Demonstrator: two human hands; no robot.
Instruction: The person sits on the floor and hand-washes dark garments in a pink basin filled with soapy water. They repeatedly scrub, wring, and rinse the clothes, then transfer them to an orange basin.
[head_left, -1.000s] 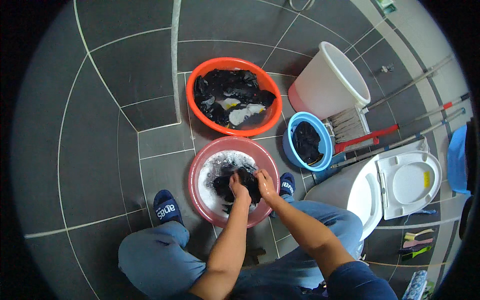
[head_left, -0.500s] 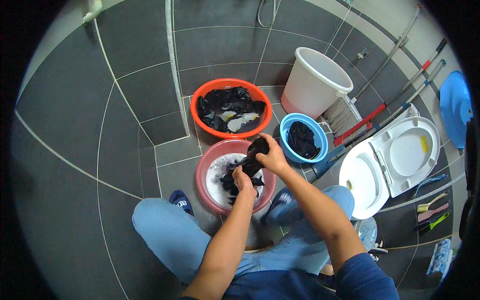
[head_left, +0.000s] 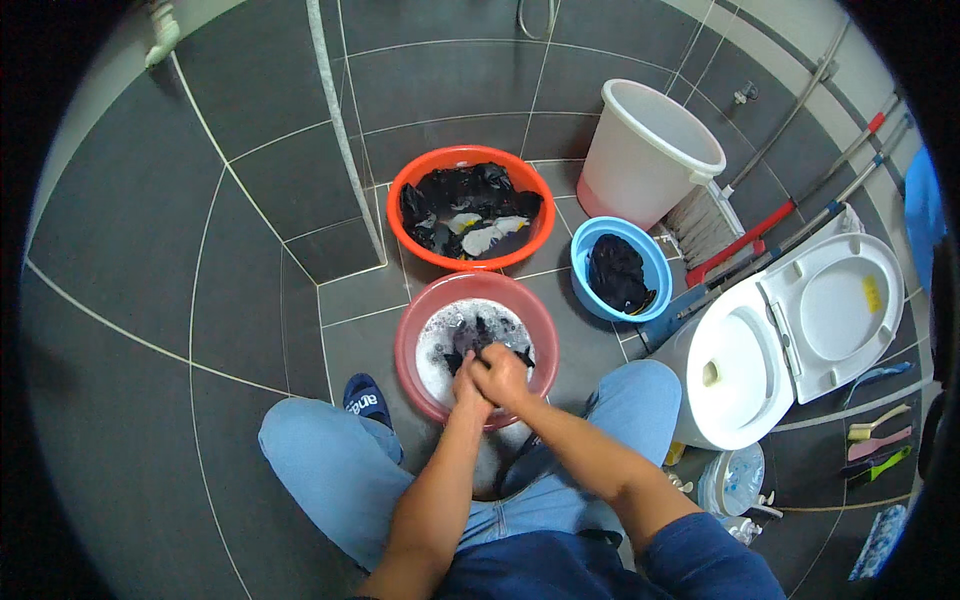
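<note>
Both hands are together over the pink basin [head_left: 405,358], which holds white suds. My left hand [head_left: 468,385] and my right hand [head_left: 502,378] are closed against each other on a dark wet cloth [head_left: 478,335]. Most of the cloth lies in the foam beyond my fingers; the gripped part is mostly hidden. Just behind stands an orange-red basin [head_left: 545,215] with black clothes [head_left: 465,190] and a whitish piece soaking in water. To the right, a light blue basin [head_left: 660,268] contains a black garment [head_left: 616,272].
A tall whitish bucket [head_left: 640,150] stands at the back right, beside a mop [head_left: 705,225] and long-handled tools. The toilet [head_left: 735,375] with its lid raised is at my right. Several brushes [head_left: 880,440] hang on the right wall.
My right hand has come down from above the basin's far right side to meet my left. The lifted dark cloth has gone down into the suds.
</note>
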